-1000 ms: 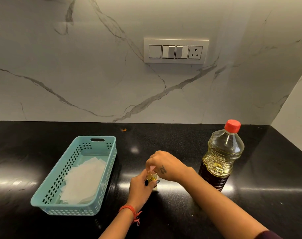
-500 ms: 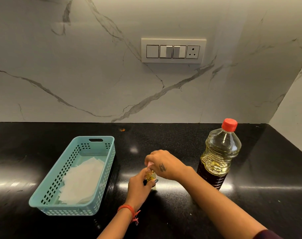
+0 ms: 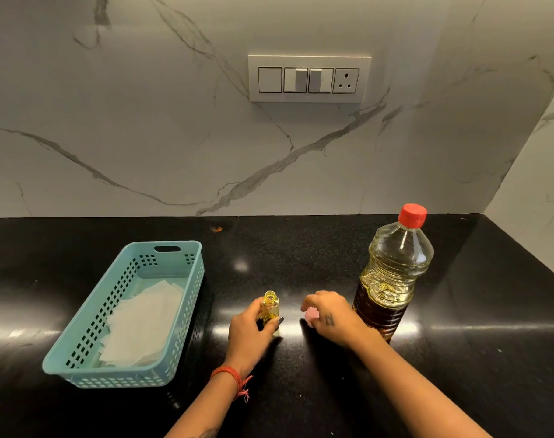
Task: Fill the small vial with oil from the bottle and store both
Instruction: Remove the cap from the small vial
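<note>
A small clear vial (image 3: 270,306) stands upright on the black counter (image 3: 301,254), its mouth uncovered and some yellow oil inside. My left hand (image 3: 250,330) grips it around the lower body. My right hand (image 3: 328,316) is a little to the right of the vial, fingers curled round a small pink cap (image 3: 311,315) just above the counter. Behind the right hand stands the large oil bottle (image 3: 392,273), upright with its red cap (image 3: 412,214) on and partly filled with pale oil.
A light blue perforated basket (image 3: 79,368) lies on the counter to the left, lined with white paper (image 3: 143,324). A marble wall with a switch panel (image 3: 309,79) rises behind, and a side wall closes the right corner.
My right hand has come off the top of the vial and moved right with the pink cap. The vial's mouth is now uncovered. My left hand still holds the vial.
</note>
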### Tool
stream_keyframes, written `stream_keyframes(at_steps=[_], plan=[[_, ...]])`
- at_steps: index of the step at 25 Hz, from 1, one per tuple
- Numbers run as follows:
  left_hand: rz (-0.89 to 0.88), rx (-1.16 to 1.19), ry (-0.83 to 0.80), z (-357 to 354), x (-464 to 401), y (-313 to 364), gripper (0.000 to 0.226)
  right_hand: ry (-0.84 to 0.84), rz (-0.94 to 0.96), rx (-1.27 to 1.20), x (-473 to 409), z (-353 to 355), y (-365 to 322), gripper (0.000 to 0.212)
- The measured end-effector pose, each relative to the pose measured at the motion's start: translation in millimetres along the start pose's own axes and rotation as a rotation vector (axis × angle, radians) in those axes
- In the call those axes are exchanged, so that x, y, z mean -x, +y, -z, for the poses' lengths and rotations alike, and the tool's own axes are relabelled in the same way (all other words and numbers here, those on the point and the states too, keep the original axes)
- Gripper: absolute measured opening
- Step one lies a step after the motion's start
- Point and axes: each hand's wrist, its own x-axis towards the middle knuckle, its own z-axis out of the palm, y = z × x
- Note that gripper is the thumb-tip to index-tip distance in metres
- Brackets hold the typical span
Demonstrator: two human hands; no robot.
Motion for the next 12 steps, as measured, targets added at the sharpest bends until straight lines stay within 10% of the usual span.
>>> stream_keyframes(at_steps=[12], plan=[[-0.013,0.030,0.001,1.6,4.0,7.1,0.035,0.009,-0.005,-0.044,5.5,-1.9,7.3,0.052]])
